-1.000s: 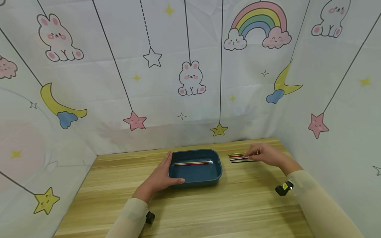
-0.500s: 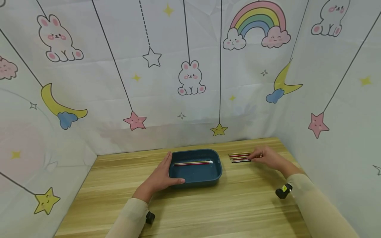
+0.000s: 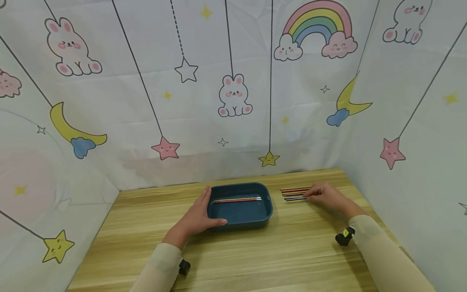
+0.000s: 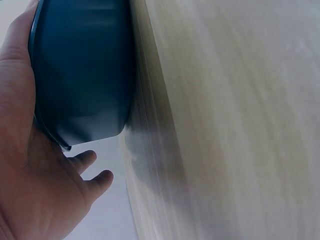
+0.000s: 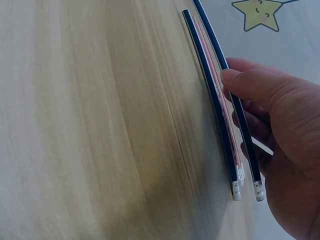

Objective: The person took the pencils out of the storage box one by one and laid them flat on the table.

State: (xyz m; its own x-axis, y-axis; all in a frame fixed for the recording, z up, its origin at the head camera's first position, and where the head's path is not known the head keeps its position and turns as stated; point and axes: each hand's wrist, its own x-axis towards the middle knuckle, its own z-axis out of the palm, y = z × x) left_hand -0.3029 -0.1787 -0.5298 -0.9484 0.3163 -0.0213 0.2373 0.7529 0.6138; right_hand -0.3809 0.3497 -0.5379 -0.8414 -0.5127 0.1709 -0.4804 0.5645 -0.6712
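Observation:
A dark blue rectangular bin [image 3: 238, 217] stands on the table with several pencils [image 3: 237, 200] lying inside. My left hand [image 3: 197, 217] rests against its left end, thumb along the front rim and fingers straight along the side. In the left wrist view two fingertips [image 4: 102, 181] stick out past the bin's corner. To the right of the bin, my right hand [image 3: 326, 195] pinches a dark pencil [image 5: 242, 117] between thumb and fingers. Beside it lie another dark pencil [image 5: 212, 90] and a pinkish one [image 5: 231, 131], eraser ends toward my palm.
Red and yellow striped pencils [image 3: 293, 190] lie in a row behind the right hand. The wood-grain table [image 3: 270, 259] ends at a white cloth backdrop [image 3: 204, 170] printed with stars and rabbits, which also rises at both sides.
My right hand has shifted slightly toward me along the row of pencils, and the dark pencils at the near edge have moved slightly. The left hand and bin have stayed put.

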